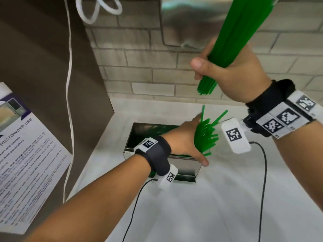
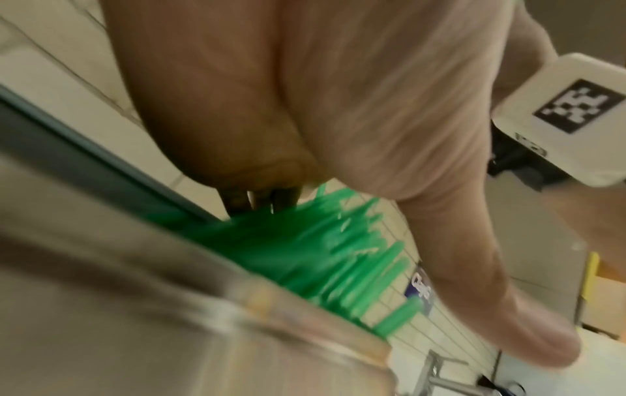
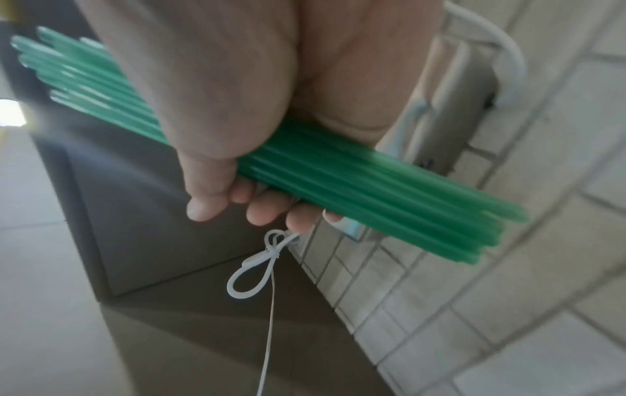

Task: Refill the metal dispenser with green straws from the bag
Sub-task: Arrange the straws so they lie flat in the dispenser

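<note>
The metal dispenser (image 1: 185, 169) is an open steel box on the white counter (image 1: 218, 198). Several green straws (image 1: 208, 137) stick out of its right end at uneven heights. My left hand (image 1: 188, 137) lies against them with fingers and thumb stretched out; in the left wrist view the left hand (image 2: 338, 107) touches the straws (image 2: 305, 241) above the dispenser's wall (image 2: 135, 294). Higher up, my right hand (image 1: 232, 72) grips a thick bundle of green straws (image 1: 227, 28), tilted upward to the right. The right wrist view shows the right hand (image 3: 220, 107) wrapped round that bundle (image 3: 372, 187). No bag is plainly visible.
A brown cabinet side (image 1: 43, 67) stands at the left with a white cable (image 1: 70, 84) hanging along it. A printed microwave notice (image 1: 26, 154) lies at the lower left. A pale tiled wall (image 1: 157, 75) with a metal panel (image 1: 192, 20) closes the back.
</note>
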Demonstrator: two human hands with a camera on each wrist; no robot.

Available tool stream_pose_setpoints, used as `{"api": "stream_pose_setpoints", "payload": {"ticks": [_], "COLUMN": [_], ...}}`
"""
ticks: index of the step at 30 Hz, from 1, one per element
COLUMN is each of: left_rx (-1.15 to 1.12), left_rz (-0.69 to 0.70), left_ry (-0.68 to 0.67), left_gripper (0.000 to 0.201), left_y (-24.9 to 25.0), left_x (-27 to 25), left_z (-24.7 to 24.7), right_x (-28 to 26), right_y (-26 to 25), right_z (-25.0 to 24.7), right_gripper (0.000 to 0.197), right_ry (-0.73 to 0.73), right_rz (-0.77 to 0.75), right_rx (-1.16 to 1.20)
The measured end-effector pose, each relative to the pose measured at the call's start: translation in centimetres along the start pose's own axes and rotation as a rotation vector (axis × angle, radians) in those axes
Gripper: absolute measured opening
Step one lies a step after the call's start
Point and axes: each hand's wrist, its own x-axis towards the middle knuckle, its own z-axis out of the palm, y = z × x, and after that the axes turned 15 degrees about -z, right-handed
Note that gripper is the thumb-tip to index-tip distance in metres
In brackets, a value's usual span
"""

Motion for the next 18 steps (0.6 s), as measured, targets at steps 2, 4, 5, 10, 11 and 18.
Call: {"api": "stream_pose_setpoints", "payload": {"ticks": [2,4,5,10,11,18], "left_rx": [0.043,0.086,0.105,0.117,0.094,-0.140], "left_rz": [0.050,0.049,0.032,-0.025,-0.022,-0.079], "left_ry": [0.023,0.039,0.031,0.026,0.023,0.051], "left_gripper": [0.133,0.122,0.117,0.097,0.098,0.056], "left_y": [0.3,-0.1,-0.4,-0.3,-0.3,-0.4], "left_x": [0.2,0.3,0.4,0.9,1.0,1.0], "left_z": [0.8,1.2,1.3,0.9,1.0,1.3], "right_x": [-0.1,-0.3,-0.5,-1.1,-1.2,-3.0], "right_y": [-0.5,-0.6,-0.4,1.0,1.3,2.4], "right_z": [-1.1,-2.3,-2.7,-3.6,-3.5,-2.8], "right_gripper": [0.030,0.034,0.036,0.031,0.031,0.034], "right_ry": [-0.023,-0.013,0.005,0.081,0.080,0.111], "right_rz": [-0.032,-0.038,-0.030,0.014,0.021,0.099], "right_rx": [-0.038,-0.071,-0.091,-0.106,-0.100,-0.054]}}
